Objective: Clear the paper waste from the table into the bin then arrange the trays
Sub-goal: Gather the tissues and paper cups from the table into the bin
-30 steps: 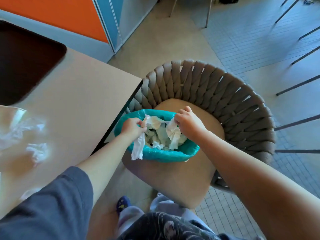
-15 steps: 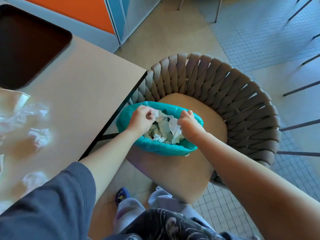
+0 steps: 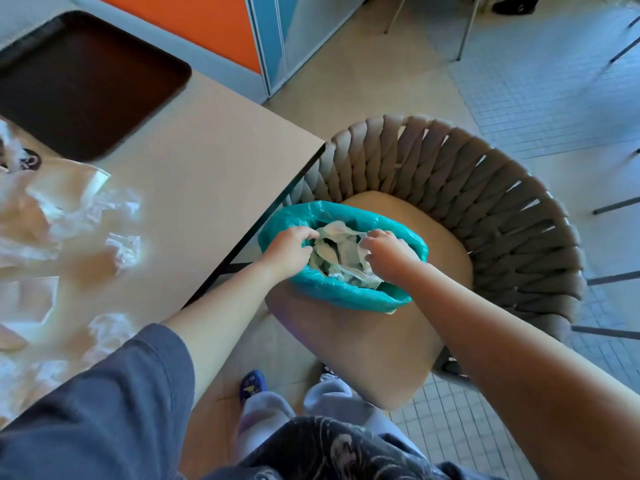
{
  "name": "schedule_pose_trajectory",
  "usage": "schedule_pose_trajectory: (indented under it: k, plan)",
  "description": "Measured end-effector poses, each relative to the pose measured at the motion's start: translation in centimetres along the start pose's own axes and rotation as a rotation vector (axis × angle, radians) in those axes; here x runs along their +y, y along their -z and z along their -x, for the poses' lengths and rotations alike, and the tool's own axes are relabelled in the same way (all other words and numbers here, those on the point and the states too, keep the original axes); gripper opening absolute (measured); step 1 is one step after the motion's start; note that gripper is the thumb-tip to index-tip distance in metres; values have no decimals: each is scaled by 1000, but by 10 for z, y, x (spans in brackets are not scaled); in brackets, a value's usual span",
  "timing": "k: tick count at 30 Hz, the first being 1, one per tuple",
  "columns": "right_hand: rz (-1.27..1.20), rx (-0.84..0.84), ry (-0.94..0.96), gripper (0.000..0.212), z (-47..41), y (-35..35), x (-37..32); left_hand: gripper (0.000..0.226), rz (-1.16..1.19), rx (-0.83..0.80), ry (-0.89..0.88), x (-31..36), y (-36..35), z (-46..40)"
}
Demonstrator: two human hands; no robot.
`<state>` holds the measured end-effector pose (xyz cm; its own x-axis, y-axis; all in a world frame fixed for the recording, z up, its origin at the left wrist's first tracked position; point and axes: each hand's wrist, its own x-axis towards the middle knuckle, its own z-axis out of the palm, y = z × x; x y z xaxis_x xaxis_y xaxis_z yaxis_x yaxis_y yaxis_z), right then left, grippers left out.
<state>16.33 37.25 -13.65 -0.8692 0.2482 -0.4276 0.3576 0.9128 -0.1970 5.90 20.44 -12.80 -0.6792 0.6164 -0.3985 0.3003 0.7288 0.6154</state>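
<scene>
under both sets of curled fingers, inside the bin (image 3: 332, 292) with its teal liner, lies the crumpled paper waste (image 3: 341, 252). the left hand (image 3: 289, 249) and the right hand (image 3: 388, 254) both reach into the mouth of the bin, fingers bent down onto the paper; whether they pinch it or only press it down i cannot tell. the paper looks very light, soft and springy, so it will likely puff back up when let go; it can be taken anywhere by a loose pinch or a scoop, and pressing with flat fingers should pack it. the liner is thin and slippery and may slide off the rim if dragged. the bin stands on the seat of a woven chair (image 3: 485, 202), just beside the corner of the table (image 3: 214, 140). well to the left of the left fingers more crumpled paper (image 3: 121, 249) lies on the table, and beyond it a dark tray (image 3: 86, 88). the floor around is tiled.
</scene>
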Motion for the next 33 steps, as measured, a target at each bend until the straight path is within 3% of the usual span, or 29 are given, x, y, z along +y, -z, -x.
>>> schedule_pose_trajectory:
  k: [7, 11, 21, 26, 33]
  plan:
    - [-23, 231, 81, 36, -17, 18, -66, 33, -3, 118, -84, -18, 40, 33]
    - [-51, 295, 172, 47, -27, 24, -120, 31, 11, 228, -83, -48, 72, 61]
    - [-54, 210, 445, 44, -38, 8, -264, 24, -16, 461, 51, -157, 128, 142]
    - [-33, 188, 506, 51, -47, -6, -316, 37, -46, 443, 62, -194, 144, 171]
    - [-35, 183, 531, 58, -60, -28, -351, 61, -35, 210, -79, -220, 158, 192]
